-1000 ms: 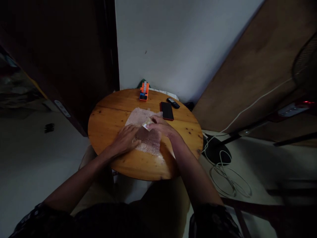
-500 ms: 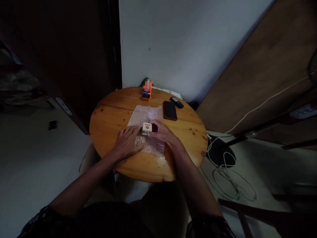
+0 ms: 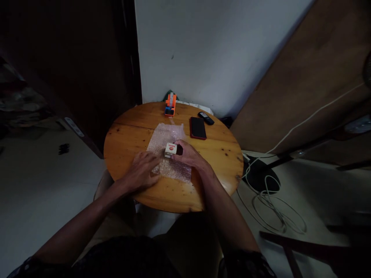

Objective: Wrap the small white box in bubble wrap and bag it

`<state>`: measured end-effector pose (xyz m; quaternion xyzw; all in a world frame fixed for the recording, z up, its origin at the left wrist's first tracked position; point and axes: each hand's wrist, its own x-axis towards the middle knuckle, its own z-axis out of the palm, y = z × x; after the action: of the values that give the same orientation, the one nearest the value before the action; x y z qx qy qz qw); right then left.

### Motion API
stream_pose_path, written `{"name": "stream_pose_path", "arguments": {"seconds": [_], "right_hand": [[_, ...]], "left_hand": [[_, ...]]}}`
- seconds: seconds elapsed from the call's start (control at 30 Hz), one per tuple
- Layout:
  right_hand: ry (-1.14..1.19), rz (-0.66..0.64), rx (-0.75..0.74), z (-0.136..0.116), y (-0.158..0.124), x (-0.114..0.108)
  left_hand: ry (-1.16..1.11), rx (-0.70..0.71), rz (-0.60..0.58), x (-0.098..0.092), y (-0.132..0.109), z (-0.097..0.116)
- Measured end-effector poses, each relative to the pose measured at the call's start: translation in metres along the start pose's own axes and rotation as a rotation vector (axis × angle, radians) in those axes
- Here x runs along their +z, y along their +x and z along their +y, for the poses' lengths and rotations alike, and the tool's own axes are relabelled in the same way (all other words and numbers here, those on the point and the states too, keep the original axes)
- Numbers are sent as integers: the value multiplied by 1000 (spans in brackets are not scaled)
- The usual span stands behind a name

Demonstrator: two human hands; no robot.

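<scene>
A small white box point(image 3: 171, 150) with a red print on top stands on a sheet of bubble wrap point(image 3: 165, 133). My right hand point(image 3: 188, 155) grips the box from its right side, thumb and fingers closed on it. Over the left edge of the bubble wrap, my left hand point(image 3: 143, 170) is open, fingers stretched toward the box but apart from it. The sheet lies on a round wooden table point(image 3: 124, 141), and part of it is hidden under my hands.
An orange and blue tape dispenser point(image 3: 171, 104) stands at the table's far edge. To the right lie a dark phone-like device point(image 3: 198, 128) with a red rim and a small black handset point(image 3: 206, 118). White cable point(image 3: 269, 204) coils on the floor at the right.
My left hand has drawn back to the left, away from the box. My right hand still holds the box in nearly the same spot.
</scene>
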<state>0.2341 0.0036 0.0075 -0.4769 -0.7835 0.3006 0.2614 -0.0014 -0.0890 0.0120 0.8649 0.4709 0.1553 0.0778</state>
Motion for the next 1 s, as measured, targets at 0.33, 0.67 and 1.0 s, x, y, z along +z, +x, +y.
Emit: {"name": "stream_pose_path", "arguments": {"seconds": [0.33, 0.67, 1.0], "right_hand": [[-68, 43, -27, -3, 0, 3], [-29, 37, -23, -6, -2, -2], [315, -24, 61, 2, -3, -8]], "left_hand": [[262, 186, -185, -10, 0, 13], [215, 192, -75, -17, 17, 11], [2, -170, 33, -38, 63, 7]]}}
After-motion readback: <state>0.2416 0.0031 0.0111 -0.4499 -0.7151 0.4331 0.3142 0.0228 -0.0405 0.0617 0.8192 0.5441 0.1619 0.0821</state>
